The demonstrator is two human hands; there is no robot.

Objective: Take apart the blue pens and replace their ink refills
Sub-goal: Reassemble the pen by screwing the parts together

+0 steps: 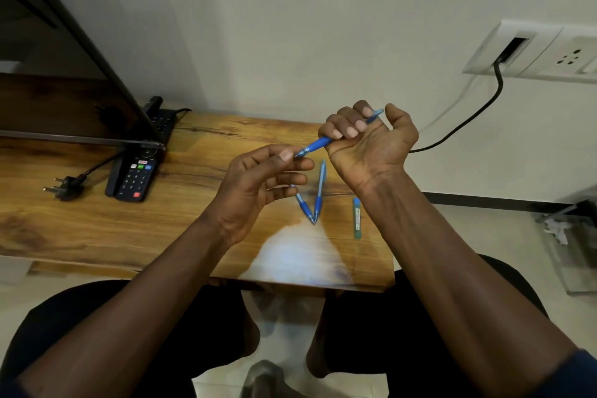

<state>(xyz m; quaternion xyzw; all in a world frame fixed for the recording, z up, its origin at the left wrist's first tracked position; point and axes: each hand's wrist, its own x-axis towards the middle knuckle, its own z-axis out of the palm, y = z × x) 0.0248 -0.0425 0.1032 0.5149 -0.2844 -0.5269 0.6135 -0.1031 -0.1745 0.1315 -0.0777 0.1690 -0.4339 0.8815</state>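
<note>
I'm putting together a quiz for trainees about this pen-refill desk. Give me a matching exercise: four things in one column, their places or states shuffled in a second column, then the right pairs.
Things
1. held blue pen
2. two other blue pens
3. thin green packet
4. remote control

Places
A. flat near the wooden table's right edge
B. next to the loose power plug
C. above the table, with the right hand gripping the barrel and the left hand pinching the tip
D. on the table, tips meeting in a V

Pairs: 1-C, 2-D, 3-A, 4-B
</note>
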